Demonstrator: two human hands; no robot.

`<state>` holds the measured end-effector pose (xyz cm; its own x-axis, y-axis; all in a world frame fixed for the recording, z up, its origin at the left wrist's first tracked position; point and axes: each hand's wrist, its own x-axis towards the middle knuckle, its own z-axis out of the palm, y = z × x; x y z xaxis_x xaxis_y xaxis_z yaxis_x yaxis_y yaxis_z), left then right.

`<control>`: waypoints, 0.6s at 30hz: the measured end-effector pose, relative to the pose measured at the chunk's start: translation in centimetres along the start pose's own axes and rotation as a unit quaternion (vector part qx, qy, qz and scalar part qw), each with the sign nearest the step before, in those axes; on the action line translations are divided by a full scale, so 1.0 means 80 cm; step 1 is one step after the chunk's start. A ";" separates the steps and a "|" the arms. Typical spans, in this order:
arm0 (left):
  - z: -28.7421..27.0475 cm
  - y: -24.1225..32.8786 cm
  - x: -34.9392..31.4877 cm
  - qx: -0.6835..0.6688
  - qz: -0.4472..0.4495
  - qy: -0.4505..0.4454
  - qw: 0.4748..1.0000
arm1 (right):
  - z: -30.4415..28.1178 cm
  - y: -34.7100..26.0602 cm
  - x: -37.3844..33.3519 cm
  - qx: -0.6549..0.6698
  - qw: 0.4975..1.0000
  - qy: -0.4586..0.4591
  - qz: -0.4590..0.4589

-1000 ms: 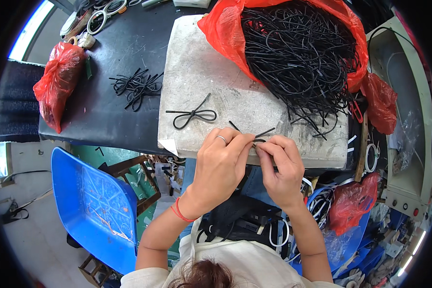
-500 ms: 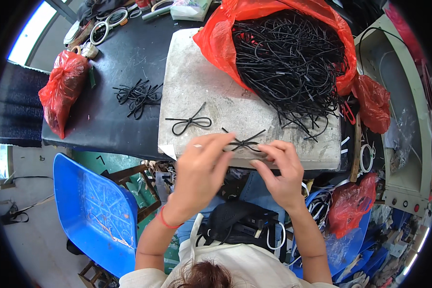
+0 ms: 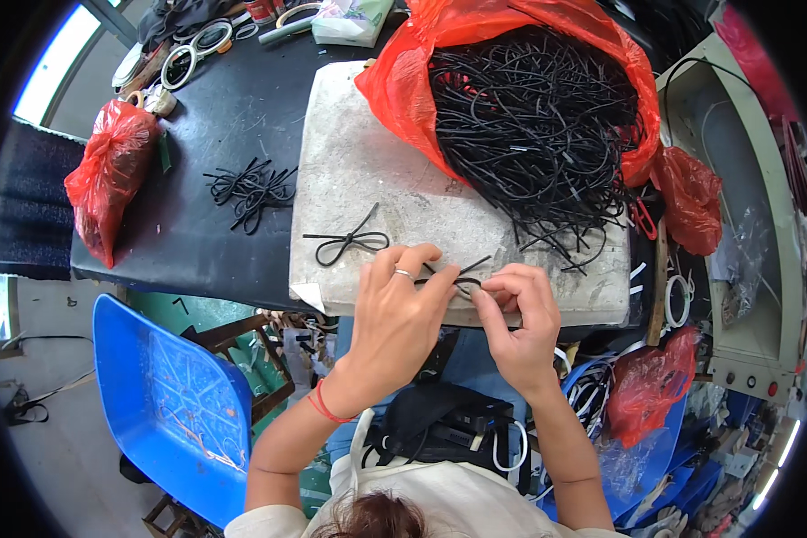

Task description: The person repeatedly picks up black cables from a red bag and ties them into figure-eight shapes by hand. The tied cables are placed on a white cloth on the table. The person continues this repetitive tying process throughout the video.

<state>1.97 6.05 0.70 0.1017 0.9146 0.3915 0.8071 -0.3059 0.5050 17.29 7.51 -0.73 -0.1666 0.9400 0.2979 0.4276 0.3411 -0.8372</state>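
Both hands, left hand (image 3: 394,314) and right hand (image 3: 520,314), fingers pinched shut on thin black cord bow (image 3: 462,280); finished black bow (image 3: 350,242) at ten o'clock on grey slab (image 3: 350,161).

black cord bow (image 3: 457,280) middle hidden by hands

Black cord bow (image 3: 462,280), pinched between fingers (image 3: 439,291)
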 end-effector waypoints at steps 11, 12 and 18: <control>-0.048 -0.101 0.012 0.163 -0.022 0.093 0.982 | -0.040 0.018 0.078 -0.216 0.949 0.080 -0.215; -0.053 -0.110 0.014 0.141 -0.069 0.087 0.984 | -0.035 0.011 0.084 -0.227 0.947 0.058 -0.218; -0.079 -0.179 0.013 0.245 -0.083 0.116 0.959 | -0.030 0.011 0.104 -0.323 0.910 0.060 -0.253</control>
<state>-13.13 9.73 -1.23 -0.1375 0.8391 0.5263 0.9831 0.0508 0.1758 18.44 15.66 2.11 -0.4065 0.6416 0.6505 0.7621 0.6308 -0.1458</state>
